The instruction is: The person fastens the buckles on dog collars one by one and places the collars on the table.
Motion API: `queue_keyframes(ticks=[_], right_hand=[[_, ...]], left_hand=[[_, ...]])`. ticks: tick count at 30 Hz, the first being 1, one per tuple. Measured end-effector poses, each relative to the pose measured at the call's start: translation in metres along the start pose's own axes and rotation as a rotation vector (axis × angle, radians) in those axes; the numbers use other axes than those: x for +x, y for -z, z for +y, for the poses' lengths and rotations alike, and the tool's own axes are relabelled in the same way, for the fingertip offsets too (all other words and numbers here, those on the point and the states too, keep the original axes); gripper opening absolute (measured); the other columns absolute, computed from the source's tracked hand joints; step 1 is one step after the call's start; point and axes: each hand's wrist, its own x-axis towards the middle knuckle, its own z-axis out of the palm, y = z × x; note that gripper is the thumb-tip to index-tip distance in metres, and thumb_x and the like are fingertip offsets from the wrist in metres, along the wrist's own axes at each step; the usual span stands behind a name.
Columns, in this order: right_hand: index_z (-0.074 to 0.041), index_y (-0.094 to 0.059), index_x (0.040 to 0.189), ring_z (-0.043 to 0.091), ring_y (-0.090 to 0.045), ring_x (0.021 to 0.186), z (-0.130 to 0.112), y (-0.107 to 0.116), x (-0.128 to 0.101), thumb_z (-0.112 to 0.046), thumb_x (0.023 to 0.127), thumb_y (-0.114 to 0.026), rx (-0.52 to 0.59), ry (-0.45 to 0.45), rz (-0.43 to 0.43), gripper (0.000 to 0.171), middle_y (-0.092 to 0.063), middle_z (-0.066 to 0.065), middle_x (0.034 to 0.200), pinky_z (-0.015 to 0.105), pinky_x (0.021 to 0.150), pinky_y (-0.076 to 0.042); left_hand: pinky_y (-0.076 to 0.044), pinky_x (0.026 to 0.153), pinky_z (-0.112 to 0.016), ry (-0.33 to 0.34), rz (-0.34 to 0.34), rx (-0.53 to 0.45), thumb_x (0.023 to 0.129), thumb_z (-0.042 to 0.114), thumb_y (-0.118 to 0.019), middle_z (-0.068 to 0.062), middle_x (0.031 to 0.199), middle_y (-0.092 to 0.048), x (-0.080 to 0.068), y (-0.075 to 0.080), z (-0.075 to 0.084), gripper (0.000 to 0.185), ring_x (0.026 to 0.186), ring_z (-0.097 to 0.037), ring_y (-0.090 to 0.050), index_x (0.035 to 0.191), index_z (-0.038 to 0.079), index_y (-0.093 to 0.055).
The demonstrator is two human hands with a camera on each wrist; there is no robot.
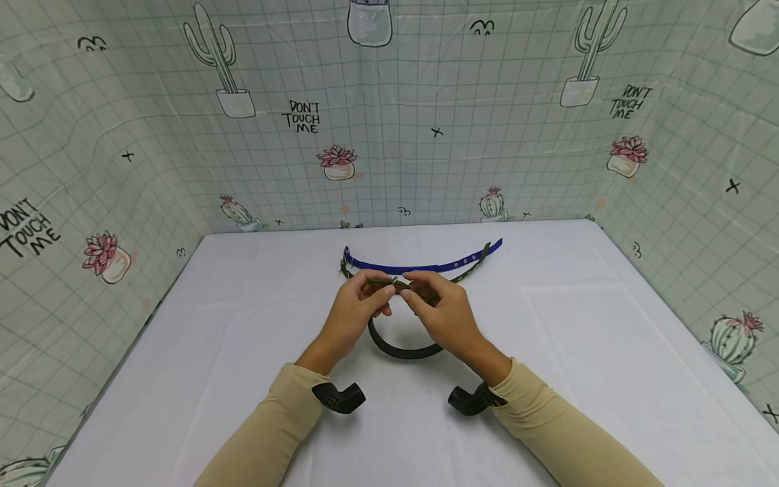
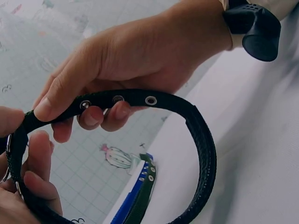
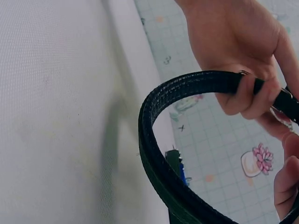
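**A:** How is the black collar (image 1: pixel 404 350) held?

**B:** It is raised off the counter (image 1: pixel 213 379) and bent into a loop. The strap end with the metal eyelets (image 2: pixel 150 100) is pinched by the left hand (image 1: pixel 356 314), thumb on top and fingers curled beneath, as the left wrist view shows. The other end is gripped by the right hand (image 1: pixel 444 318), its fingers wrapped round the band in the right wrist view. Both hands are thus closed on the collar; neither is spread wide.

**B:** The two ends are brought together between the fingertips, above the hanging loop. This grip is judged to keep the eyelet end and the buckle end lined up. The buckle itself is mostly hidden by the fingers.

**A:** Where are the other collars?

**B:** A blue collar (image 1: pixel 426 265) and a green collar (image 1: pixel 471 270) are laid flat on the counter just behind the hands, crossing one another. They are untouched and kept apart from the work, probably so that the loop hangs free.

**A:** What surrounds the counter?

**B:** A cactus-printed cloth (image 1: pixel 122 169) is hung on three sides.
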Motion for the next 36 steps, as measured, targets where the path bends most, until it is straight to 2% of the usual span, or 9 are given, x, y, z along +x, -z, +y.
queue_keyframes(ticks=[5, 8, 13, 19, 22, 24, 27, 32, 36], right_hand=[[0.008, -0.066, 0.119, 0.019, -0.055, 0.063, 0.009, -0.003, -0.002, 0.003, 0.092, -0.069, -0.012, -0.067, -0.003, 0.028, -0.069, 0.014, 0.086, 0.025, 0.054, -0.043], [0.005, -0.066, 0.123, 0.018, -0.053, 0.063, 0.024, -0.006, -0.004, -0.001, 0.093, -0.071, -0.015, -0.103, -0.010, 0.031, -0.069, 0.012, 0.088, 0.025, 0.054, -0.041], [-0.004, -0.067, 0.127, 0.016, -0.052, 0.062, 0.036, -0.007, -0.006, -0.010, 0.094, -0.072, -0.003, -0.104, -0.017, 0.033, -0.068, 0.006, 0.089, 0.025, 0.053, -0.041], [-0.009, -0.067, 0.128, 0.013, -0.061, 0.075, 0.037, -0.004, -0.007, -0.019, 0.097, -0.070, 0.040, -0.103, -0.084, 0.034, -0.069, 0.002, 0.103, 0.026, 0.061, -0.051], [-0.012, -0.067, 0.128, 0.013, -0.063, 0.073, 0.037, -0.003, -0.007, -0.024, 0.098, -0.068, 0.042, -0.114, -0.119, 0.033, -0.069, -0.002, 0.100, 0.028, 0.060, -0.052], [-0.012, -0.068, 0.126, 0.015, -0.060, 0.066, 0.036, -0.002, -0.006, -0.025, 0.098, -0.068, 0.034, -0.124, -0.123, 0.032, -0.069, -0.002, 0.092, 0.029, 0.056, -0.049], [-0.008, -0.070, 0.120, 0.016, -0.060, 0.063, 0.036, -0.002, -0.005, -0.022, 0.097, -0.069, 0.055, -0.149, -0.119, 0.026, -0.068, 0.000, 0.087, 0.028, 0.055, -0.050], [-0.003, -0.069, 0.114, 0.021, -0.059, 0.062, 0.035, -0.004, -0.006, -0.015, 0.097, -0.069, 0.079, -0.203, -0.121, 0.021, -0.071, 0.006, 0.088, 0.026, 0.055, -0.048], [0.002, -0.067, 0.116, 0.023, -0.058, 0.062, 0.029, -0.004, -0.005, -0.011, 0.098, -0.066, 0.075, -0.236, -0.136, 0.022, -0.073, 0.009, 0.091, 0.025, 0.056, -0.047]], left_hand=[[-0.045, 0.070, -0.029, 0.005, 0.011, 0.017, 0.107, 0.026, -0.051, -0.013, 0.093, -0.062, 0.000, -0.002, -0.002, 0.029, 0.076, -0.019, -0.056, 0.119, 0.001, -0.060], [-0.044, 0.069, -0.028, 0.017, 0.012, 0.016, 0.108, 0.025, -0.048, -0.014, 0.088, -0.060, -0.001, -0.004, -0.002, 0.028, 0.075, -0.018, -0.055, 0.119, 0.000, -0.059], [-0.043, 0.069, -0.028, 0.005, -0.015, 0.001, 0.109, 0.020, -0.044, -0.011, 0.086, -0.060, -0.003, -0.008, -0.001, 0.026, 0.075, -0.018, -0.054, 0.120, -0.001, -0.056], [-0.043, 0.068, -0.027, -0.030, -0.047, 0.006, 0.110, 0.018, -0.041, -0.014, 0.091, -0.059, -0.004, -0.011, 0.000, 0.025, 0.079, -0.018, -0.055, 0.121, -0.001, -0.053], [-0.043, 0.067, -0.025, -0.053, -0.070, 0.024, 0.110, 0.018, -0.041, -0.011, 0.093, -0.059, -0.005, -0.012, 0.001, 0.025, 0.081, -0.019, -0.056, 0.121, -0.001, -0.052], [-0.043, 0.067, -0.024, -0.067, -0.077, 0.023, 0.110, 0.017, -0.041, -0.010, 0.095, -0.059, -0.005, -0.013, 0.001, 0.025, 0.083, -0.020, -0.057, 0.122, -0.002, -0.052], [-0.044, 0.068, -0.025, -0.091, -0.062, 0.015, 0.110, 0.018, -0.040, -0.011, 0.096, -0.059, -0.004, -0.013, -0.001, 0.026, 0.083, -0.021, -0.057, 0.122, -0.002, -0.051], [-0.047, 0.068, -0.026, -0.116, -0.015, -0.011, 0.111, 0.020, -0.039, -0.016, 0.099, -0.059, -0.006, -0.012, 0.000, 0.030, 0.083, -0.025, -0.057, 0.126, -0.005, -0.047], [-0.049, 0.070, -0.025, -0.115, 0.009, -0.018, 0.111, 0.024, -0.037, -0.019, 0.103, -0.059, -0.007, -0.011, 0.001, 0.034, 0.083, -0.022, -0.057, 0.127, -0.005, -0.046]])
